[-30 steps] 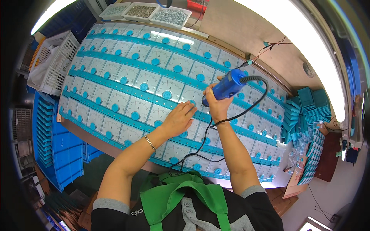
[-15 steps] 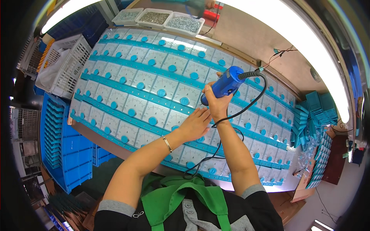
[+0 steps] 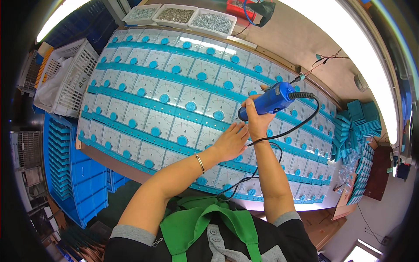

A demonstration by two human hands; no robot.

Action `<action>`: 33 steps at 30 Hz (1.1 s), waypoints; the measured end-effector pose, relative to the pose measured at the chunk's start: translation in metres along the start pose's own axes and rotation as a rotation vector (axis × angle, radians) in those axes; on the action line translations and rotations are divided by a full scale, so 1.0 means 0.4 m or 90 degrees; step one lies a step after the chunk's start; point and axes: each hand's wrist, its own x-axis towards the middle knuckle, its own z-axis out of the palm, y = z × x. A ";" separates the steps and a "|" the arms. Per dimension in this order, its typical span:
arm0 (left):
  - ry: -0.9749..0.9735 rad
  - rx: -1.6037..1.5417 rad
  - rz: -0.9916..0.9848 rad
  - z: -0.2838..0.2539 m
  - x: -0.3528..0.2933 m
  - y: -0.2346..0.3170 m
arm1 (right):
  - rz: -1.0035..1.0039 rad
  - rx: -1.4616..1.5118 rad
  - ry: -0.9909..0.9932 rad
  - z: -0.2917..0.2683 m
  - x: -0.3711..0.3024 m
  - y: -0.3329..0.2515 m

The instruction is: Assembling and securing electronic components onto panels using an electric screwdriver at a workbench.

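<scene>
Rows of square analog panel meters (image 3: 190, 92), with pale faces and round turquoise knobs, cover the table. Turquoise strips dotted with small screws run between the rows. My right hand (image 3: 257, 120) is wrapped around a blue electric screwdriver (image 3: 273, 100), tilted with its nose down toward a strip. Its black cord loops over my right wrist and down across the meters. Just left of the screwdriver's nose, my left hand (image 3: 231, 142) lies flat over the meters, fingers stretched out. Whatever lies under its palm is hidden.
White trays of small metal parts (image 3: 212, 22) stand along the far edge, with a red tray (image 3: 238, 6) beyond. A white crate (image 3: 72, 81) and blue bins (image 3: 87, 174) are at left. Turquoise housings (image 3: 364, 120) pile up at right. Thin wires (image 3: 321, 61) cross the far right.
The view has shifted a little, so the meters appear farther right. My hands and the screwdriver keep nearly the same place over them. Another person's hand by the red tray is out of view now.
</scene>
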 end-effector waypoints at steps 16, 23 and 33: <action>-0.009 -0.022 -0.003 -0.003 -0.004 -0.007 | 0.007 -0.038 -0.005 0.008 -0.004 0.005; -0.007 -0.027 -0.011 -0.007 -0.007 -0.002 | -0.006 -0.039 -0.007 0.003 -0.008 0.008; 0.005 -0.019 -0.014 -0.002 -0.007 -0.004 | -0.009 -0.042 -0.008 -0.009 0.002 0.018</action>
